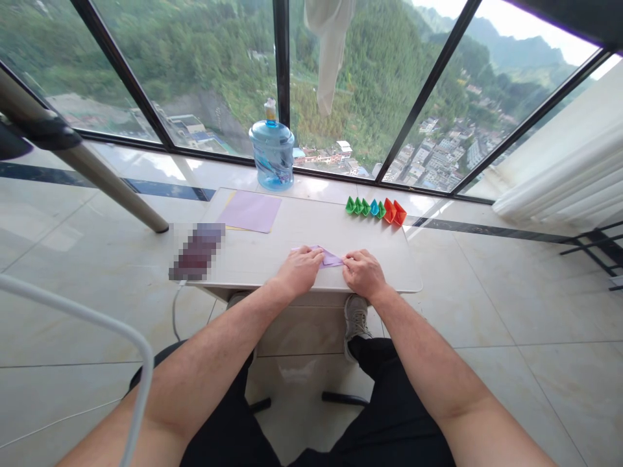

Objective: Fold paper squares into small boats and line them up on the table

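A folded piece of light purple paper lies near the front edge of the low white table. My left hand rests on its left part, fingers pressed down on the folds. At the paper's right tip, my right hand pinches the end between thumb and fingers. Part of the paper is hidden under the left fingers. Toward the back right of the table stands a row of small folded paper boats in green, blue and orange-red.
Flat purple sheets, with a yellow edge showing beneath, lie at the back left. A blurred-out phone-like object with a cable sits at the left edge. Behind the table a blue water jug stands by the windows. A pole slants down at left.
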Demonstrator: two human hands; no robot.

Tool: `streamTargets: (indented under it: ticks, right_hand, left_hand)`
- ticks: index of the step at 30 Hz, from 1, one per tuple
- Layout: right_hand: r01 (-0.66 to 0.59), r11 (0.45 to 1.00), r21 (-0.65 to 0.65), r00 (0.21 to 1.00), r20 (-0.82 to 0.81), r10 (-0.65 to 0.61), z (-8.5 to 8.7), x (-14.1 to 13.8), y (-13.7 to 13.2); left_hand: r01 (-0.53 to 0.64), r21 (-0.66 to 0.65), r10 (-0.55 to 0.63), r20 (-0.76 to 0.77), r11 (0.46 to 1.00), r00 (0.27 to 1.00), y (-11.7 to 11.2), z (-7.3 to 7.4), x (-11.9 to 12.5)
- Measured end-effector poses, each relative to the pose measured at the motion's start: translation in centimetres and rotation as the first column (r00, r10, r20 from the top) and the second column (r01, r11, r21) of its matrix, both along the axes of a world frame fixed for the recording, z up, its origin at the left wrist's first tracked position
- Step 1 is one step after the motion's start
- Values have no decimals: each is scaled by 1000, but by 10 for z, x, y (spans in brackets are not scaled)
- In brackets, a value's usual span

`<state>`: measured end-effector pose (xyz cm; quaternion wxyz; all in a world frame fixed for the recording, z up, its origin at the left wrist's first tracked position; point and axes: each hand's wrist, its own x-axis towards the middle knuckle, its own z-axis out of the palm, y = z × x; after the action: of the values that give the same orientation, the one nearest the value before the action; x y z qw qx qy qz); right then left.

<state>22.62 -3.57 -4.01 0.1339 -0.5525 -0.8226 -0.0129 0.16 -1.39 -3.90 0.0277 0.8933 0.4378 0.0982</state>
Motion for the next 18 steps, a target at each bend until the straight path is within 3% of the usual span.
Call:
streamTargets:
  ticks: [5,11,18]
  right_hand:
    - [-4,999,36,1000,-31,5,0,-4,1]
    - [-158,987,-7,987,-23,158,2,-24,5]
    - [-121,992,-45,992,-34,119,0,-29,6]
  left_hand:
    - [5,13,-5,11,1000,1000,2,-3,-1]
    - [27,13,-27,2,1000,1000,1,-1,-1]
    - [18,-18,-18,-13,1000,1000,-2,4,0]
